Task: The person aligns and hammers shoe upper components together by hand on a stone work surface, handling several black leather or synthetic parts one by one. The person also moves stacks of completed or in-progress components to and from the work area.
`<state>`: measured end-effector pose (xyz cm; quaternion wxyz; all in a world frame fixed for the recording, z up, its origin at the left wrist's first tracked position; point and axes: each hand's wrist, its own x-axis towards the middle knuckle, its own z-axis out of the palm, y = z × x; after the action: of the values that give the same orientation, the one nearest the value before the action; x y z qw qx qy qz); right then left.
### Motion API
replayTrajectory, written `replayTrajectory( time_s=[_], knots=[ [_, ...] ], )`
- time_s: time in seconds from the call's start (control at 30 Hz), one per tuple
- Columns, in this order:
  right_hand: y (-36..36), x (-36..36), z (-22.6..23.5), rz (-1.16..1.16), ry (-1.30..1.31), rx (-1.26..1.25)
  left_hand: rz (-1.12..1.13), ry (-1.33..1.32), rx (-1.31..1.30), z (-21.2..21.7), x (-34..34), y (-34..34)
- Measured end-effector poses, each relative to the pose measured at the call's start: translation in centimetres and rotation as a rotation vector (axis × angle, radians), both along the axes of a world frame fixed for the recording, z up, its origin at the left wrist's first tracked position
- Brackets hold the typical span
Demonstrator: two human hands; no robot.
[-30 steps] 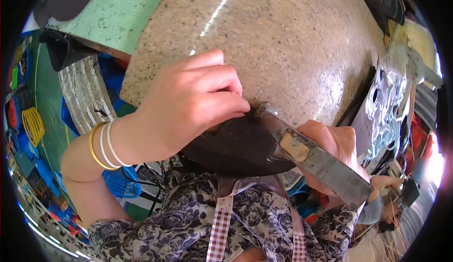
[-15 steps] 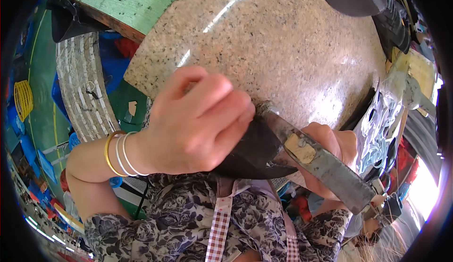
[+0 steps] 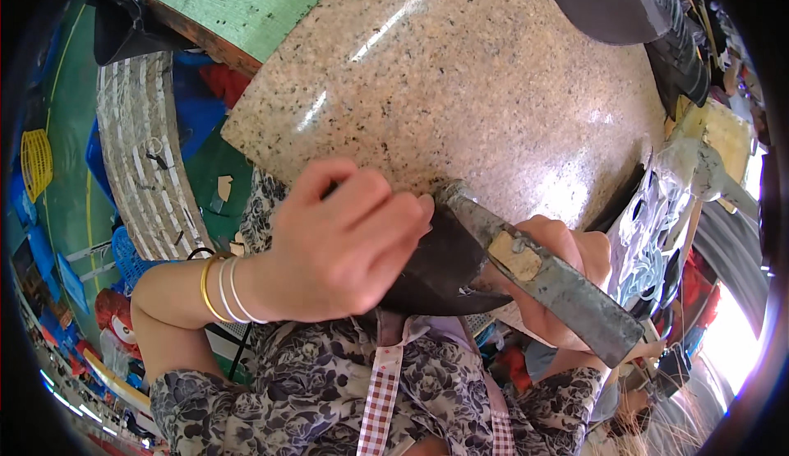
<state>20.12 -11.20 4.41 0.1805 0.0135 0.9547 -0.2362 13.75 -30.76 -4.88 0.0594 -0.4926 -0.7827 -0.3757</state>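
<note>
— What's under you there?

— A speckled polished granite slab (image 3: 493,86), its near edge right at my lap. My left hand (image 3: 345,242) is clenched over the dark curved leather piece (image 3: 436,271), pressing it at that edge.

— And the other hand?

— My right hand (image 3: 559,283) grips the grey metal-headed hammer (image 3: 542,279), its nose touching the leather. In 1 second my left hand slid right and covered more of the piece, so I judge the working spot has shifted along.
</note>
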Motion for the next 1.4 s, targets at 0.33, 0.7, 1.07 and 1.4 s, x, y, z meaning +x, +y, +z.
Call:
replayTrajectory(
  time_s=[0.33, 0.7, 1.07, 1.4],
  knots=[
    [0.1, -0.4, -0.8, 0.074, 0.17, -0.003, -0.019, -0.05, -0.076, 0.0, 0.2, -2.2],
    [7.2, 7.3, 0.6, -0.459, 0.641, -0.245, -0.725, 0.064, 0.204, 3.0, -2.1, 9.4],
    [9.9, 8.7, 3.0, -0.518, 0.573, 0.393, 0.095, 0.314, 0.01, 2.7, -10.4, 25.3],
    [12.1, -9.6, -1.1, -0.245, 0.843, 0.169, -0.104, 0.311, 0.063, 1.1, -18.0, 20.5]
  ],
)
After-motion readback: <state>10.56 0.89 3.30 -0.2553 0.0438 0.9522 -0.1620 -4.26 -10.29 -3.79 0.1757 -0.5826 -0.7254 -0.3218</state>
